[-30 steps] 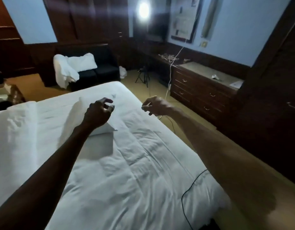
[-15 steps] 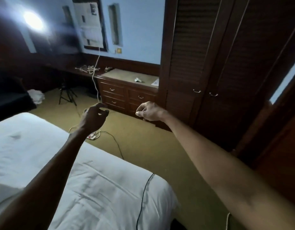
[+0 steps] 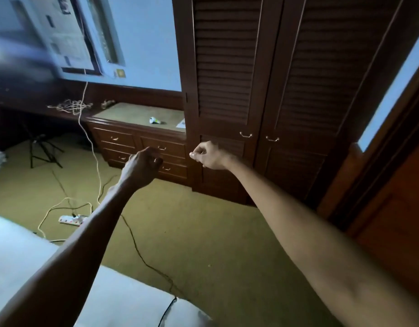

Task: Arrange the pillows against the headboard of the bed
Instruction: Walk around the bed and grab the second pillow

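Note:
No pillow and no headboard are in view. Only a corner of the bed (image 3: 123, 300), covered in a white sheet, shows at the bottom left. Both arms are stretched out in front of me, over the floor. My left hand (image 3: 142, 165) is loosely curled with nothing in it. A little to its right, my right hand (image 3: 209, 155) is also loosely curled, thumb against the fingers, and holds nothing.
A dark wooden wardrobe (image 3: 262, 95) with louvred doors stands ahead. Left of it is a chest of drawers (image 3: 142, 142). A power strip (image 3: 70, 220) and cables (image 3: 142, 253) lie on the green carpet beside the bed. A tripod (image 3: 42, 151) stands at the left.
The view has swung right, away from the bed and sofa and onto the wardrobe and floor. Both hands stay raised and empty.

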A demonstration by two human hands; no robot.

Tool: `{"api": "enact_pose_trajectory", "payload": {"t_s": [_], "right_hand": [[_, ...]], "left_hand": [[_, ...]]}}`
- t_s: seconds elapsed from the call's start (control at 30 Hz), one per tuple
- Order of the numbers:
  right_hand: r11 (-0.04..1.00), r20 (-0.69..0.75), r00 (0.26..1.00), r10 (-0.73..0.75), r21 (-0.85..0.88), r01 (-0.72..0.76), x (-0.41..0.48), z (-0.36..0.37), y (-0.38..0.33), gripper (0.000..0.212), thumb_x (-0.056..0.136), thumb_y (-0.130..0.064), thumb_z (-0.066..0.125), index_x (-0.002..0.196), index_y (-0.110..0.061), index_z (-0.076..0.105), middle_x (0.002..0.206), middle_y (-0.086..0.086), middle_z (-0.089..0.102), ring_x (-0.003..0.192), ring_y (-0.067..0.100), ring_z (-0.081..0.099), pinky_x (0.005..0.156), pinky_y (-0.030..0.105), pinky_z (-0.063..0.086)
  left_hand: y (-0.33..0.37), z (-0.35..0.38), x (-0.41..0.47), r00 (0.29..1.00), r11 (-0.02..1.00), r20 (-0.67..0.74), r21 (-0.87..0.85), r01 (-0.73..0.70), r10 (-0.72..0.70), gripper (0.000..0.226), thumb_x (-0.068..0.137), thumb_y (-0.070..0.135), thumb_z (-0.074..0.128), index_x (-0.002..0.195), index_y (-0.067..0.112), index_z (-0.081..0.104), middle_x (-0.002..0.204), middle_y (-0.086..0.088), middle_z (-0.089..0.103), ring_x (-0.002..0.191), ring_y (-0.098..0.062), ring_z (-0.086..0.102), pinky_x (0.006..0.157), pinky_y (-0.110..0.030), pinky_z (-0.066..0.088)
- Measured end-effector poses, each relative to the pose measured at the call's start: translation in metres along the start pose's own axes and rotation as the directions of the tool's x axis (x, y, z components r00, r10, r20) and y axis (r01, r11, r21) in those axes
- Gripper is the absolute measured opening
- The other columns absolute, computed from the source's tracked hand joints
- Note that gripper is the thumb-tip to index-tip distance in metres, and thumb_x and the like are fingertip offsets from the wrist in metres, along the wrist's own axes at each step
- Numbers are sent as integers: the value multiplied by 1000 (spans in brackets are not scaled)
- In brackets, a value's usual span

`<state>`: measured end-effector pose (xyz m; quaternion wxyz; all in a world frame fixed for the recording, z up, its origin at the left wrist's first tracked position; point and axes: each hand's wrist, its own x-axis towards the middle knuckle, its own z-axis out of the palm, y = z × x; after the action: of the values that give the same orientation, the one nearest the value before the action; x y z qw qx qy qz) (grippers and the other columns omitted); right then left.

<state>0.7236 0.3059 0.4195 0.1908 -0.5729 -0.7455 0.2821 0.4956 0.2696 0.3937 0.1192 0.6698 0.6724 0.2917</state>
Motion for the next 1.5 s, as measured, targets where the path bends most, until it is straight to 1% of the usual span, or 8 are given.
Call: {"api": "enact_pose_trajectory", "payload": {"t_s": [0.2,0.4,0.57,0.77,0.87,1.13,1.33,1.5], "right_hand": [[995,132,988,-76,-51,83,92,-37,57,36,97,-44,58,117,-15,66,112,2,66,105,19,64,92,33,51],[972,243,948,-206,-62,227,169,-61,67,38,98,-44,57,121,-15,65,116,4,69,108,21,66,88,31,52],[944,361,883,-301,-18,330,224,-54,62,39,98,-47,55,122,-18,64,117,3,69,102,20,68,91,39,56],[907,424,825,-374,-20,421,318,-30,49,38,95,-49,58,120,-20,65,113,3,71,99,19,69,87,40,58],[894,457,795,-398,0,447,370,-14,35,39,96,-47,58,122,-19,65,118,4,70,100,19,69,88,40,58],[835,622,624,-472,89,543,460,56,-13,36,99,-40,56,124,-15,63,122,9,67,104,21,63,83,34,54],[763,703,471,-533,159,626,522,131,-71,33,99,-39,57,121,-16,64,117,8,67,101,23,65,86,38,57],[707,752,355,-556,203,678,562,184,-125,30,96,-39,61,114,-16,69,109,6,73,96,25,69,84,36,55]], "left_hand": [[16,41,56,984,987,-75,5,162,-161,31,94,42,61,122,31,68,119,7,76,111,-24,71,92,-42,56],[34,60,102,943,954,-146,-25,299,-300,34,102,32,60,133,20,64,122,-5,75,111,-27,69,91,-39,54],[21,59,145,905,928,-211,-24,373,-369,36,103,30,58,136,16,63,122,-8,75,100,-24,69,82,-30,45],[-19,62,203,869,906,-272,-27,423,-414,36,102,33,59,134,17,64,119,-6,76,87,-20,66,83,-34,53],[-46,59,227,834,876,-292,-33,481,-469,36,101,33,60,133,18,64,119,-6,76,95,-24,71,87,-35,54],[-103,43,249,689,748,-335,-80,659,-643,36,100,29,61,133,14,65,121,-9,75,107,-27,71,86,-30,50],[-157,22,244,489,583,-407,-145,800,-771,45,87,45,57,126,23,67,116,-2,76,111,-28,67,97,-42,53],[-191,1,237,301,430,-465,-201,880,-833,37,95,38,58,128,25,64,119,-1,75,114,-29,65,96,-42,52]]}}
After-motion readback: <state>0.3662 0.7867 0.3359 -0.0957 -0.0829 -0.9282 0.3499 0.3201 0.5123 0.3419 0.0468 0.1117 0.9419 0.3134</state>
